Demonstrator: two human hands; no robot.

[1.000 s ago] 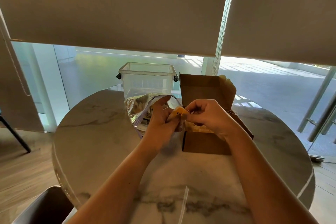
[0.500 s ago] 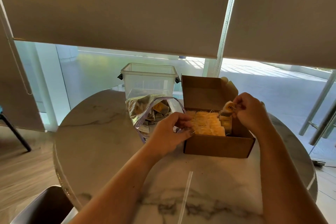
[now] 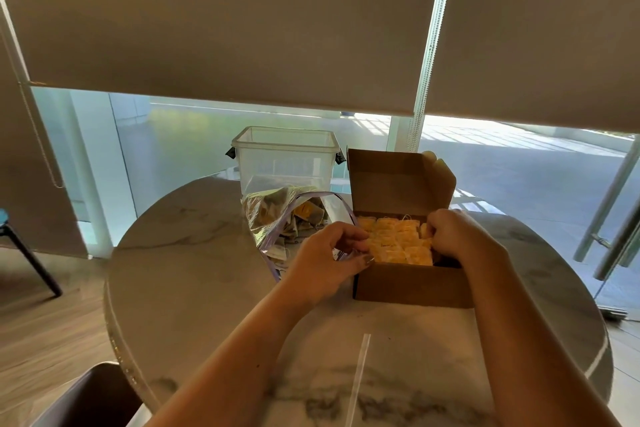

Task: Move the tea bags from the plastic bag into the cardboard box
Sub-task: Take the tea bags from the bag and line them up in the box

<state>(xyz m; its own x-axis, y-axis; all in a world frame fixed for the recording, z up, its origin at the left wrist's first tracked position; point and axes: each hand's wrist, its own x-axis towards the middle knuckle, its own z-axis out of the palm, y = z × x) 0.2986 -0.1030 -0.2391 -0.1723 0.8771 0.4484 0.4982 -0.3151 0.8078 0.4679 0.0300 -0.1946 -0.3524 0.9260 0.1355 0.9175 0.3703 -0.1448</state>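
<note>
An open cardboard box (image 3: 412,284) stands on the round marble table (image 3: 207,288), its lid flap upright. Rows of yellow tea bags (image 3: 394,239) fill it. To its left lies a clear zip plastic bag (image 3: 273,236), mouth open toward me, with more tea bags (image 3: 304,210) inside. My left hand (image 3: 325,256) has its fingers curled over the box's left wall, beside the bag's rim. My right hand (image 3: 457,236) reaches down into the right side of the box, fingers curled among the tea bags; the one it holds is mostly hidden.
A clear plastic container (image 3: 287,163) stands behind the bag at the table's far edge. A thin clear strip (image 3: 360,374) lies on the table near me. A dark chair back (image 3: 90,399) is at the lower left, a stool (image 3: 20,246) at far left.
My right hand carried a tea bag from in front of the bag over to the box's right side and lowered it in. My left hand shifted from the bag to the box's left wall.
</note>
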